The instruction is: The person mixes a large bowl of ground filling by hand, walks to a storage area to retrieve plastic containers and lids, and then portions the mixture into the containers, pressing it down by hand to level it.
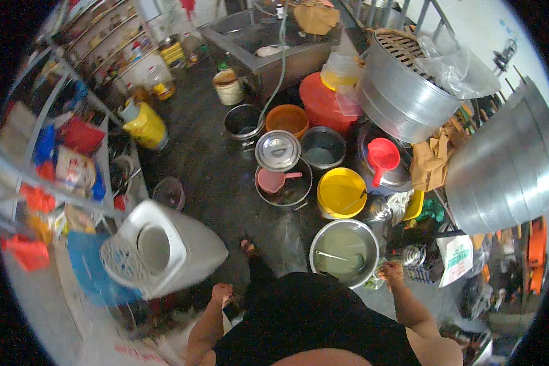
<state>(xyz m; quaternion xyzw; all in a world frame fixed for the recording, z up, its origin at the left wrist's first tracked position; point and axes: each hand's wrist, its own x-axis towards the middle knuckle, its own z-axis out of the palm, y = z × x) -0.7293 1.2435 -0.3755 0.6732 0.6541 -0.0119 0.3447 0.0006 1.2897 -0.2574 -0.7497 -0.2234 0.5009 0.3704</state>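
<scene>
My left hand [222,294] hangs low at my side with its fingers curled, right of a tall off-white plastic bin [196,251]. Blur hides whether anything is in it. My right hand [390,273] is also curled, close to the right rim of a wide steel basin [314,238]; its grip is unclear. Cloudy liquid and a long-handled metal ladle [331,255] are in that basin. Just beyond stands a yellow bucket [341,192]. A pink dipper [272,180] lies in a metal pot [305,194], partly under a round metal lid [278,151].
A metal sink [297,61] stands at the back, with a hose [281,68] hanging down. Large aluminium steamers [407,87] rise at right. A red dipper [384,155] rests on a lidded vessel. Metal shelving [50,183] runs along the left. Dark wet-looking floor [206,155] lies between.
</scene>
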